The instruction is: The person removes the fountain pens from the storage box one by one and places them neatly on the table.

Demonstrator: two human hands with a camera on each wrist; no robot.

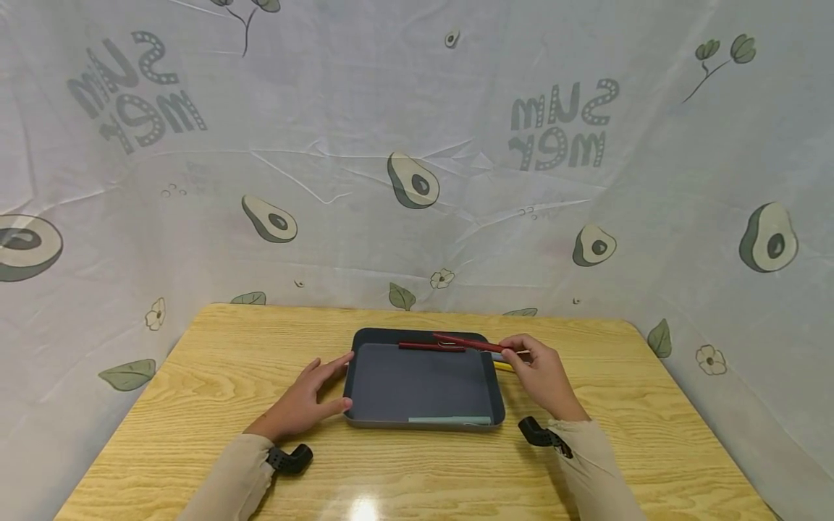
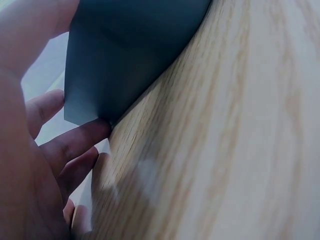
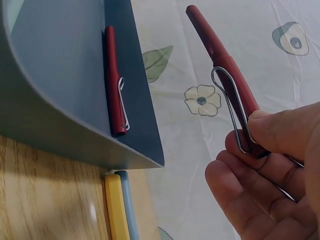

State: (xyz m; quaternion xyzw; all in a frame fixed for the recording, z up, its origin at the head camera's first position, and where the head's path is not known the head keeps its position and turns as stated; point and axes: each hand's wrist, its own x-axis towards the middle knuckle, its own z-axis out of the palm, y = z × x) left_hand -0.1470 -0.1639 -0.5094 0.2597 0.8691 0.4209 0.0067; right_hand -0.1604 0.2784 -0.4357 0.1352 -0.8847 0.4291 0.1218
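Observation:
My right hand (image 1: 544, 373) pinches one end of a red pen (image 3: 225, 65) with a wire clip, between thumb and fingertips. The pen is raised, overlapping the far right part of the dark grey tray (image 1: 417, 383) in the head view. A second red pen (image 3: 114, 80) lies inside along the far wall. Along the near wall rests a pale blue pen (image 1: 449, 420). At the tray's left side, my left hand (image 1: 306, 398) has its fingers spread, with thumb and fingertips against the wall (image 2: 125, 50).
Just right of the tray, a yellow pen (image 3: 116, 205) and a blue pen (image 3: 128, 200) lie side by side on the wooden table (image 1: 260, 340). A pale cloth (image 1: 339, 239) printed with avocados hangs behind the table and along its sides.

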